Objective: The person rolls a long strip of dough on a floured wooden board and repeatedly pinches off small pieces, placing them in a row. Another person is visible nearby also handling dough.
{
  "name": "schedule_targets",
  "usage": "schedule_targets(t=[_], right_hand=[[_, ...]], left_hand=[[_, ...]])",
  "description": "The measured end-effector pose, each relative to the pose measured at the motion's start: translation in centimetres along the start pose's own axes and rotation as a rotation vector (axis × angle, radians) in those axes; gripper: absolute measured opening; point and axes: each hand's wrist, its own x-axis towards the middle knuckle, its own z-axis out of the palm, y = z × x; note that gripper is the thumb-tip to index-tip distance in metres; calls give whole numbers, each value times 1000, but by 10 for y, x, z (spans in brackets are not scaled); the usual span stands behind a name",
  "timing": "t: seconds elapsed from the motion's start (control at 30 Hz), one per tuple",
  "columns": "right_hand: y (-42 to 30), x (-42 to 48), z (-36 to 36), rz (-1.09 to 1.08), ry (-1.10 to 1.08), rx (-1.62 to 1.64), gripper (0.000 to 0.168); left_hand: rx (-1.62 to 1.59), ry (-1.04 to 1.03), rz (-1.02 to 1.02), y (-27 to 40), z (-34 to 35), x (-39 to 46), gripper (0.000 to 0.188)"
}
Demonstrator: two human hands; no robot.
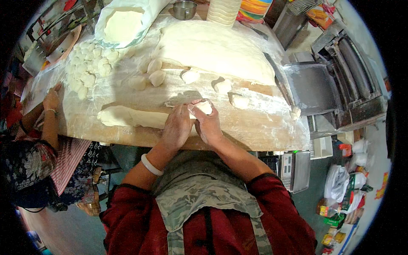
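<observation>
Near the front edge of a floured wooden worktop [258, 130], my right hand [208, 124] grips a small piece of dough [204, 107] at the end of a long dough roll [127, 116]. My left hand [177, 127] is closed round the roll's right end, touching my right hand. The roll stretches left from it along the worktop. Several loose dough pieces [157, 78] lie farther back, others to the right [239, 101]. Behind them spreads a large slab of dough [216, 47]. Whether the gripped piece is joined to the roll is hidden by my fingers.
Many small dough balls [83, 63] are heaped at the left, below an open flour sack [122, 27]. A co-worker's hand [52, 98] rests near the left edge. A long dark blade [277, 78] lies right of the slab, beside a roller machine [347, 73]. A metal cup [185, 10] stands behind.
</observation>
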Motion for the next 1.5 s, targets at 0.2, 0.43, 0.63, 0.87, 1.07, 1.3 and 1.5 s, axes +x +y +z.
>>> schedule_targets(t=[0.2, 0.43, 0.63, 0.87, 1.07, 1.3, 1.5], right_hand=[[-12, 5, 16, -25, 40, 24, 10], [-26, 17, 37, 58, 231, 324, 19], [-51, 13, 41, 125, 71, 321, 34], [-33, 55, 28, -7, -79, -23, 40], [-33, 37, 7, 93, 52, 43, 45], [-4, -1, 14, 134, -17, 35, 22], [0, 4, 17, -54, -18, -8, 15]], left_hand=[[42, -50, -29, -7, 0, 4, 34], [353, 0, -63, -8, 32, 4, 34], [-44, 266, -152, 6, 35, 6, 34], [28, -266, 8, -23, -19, 6, 55], [332, -118, 164, -68, -33, -25, 39], [57, 68, 75, -22, -5, -16, 33], [58, 42, 59, -22, 5, -7, 31]])
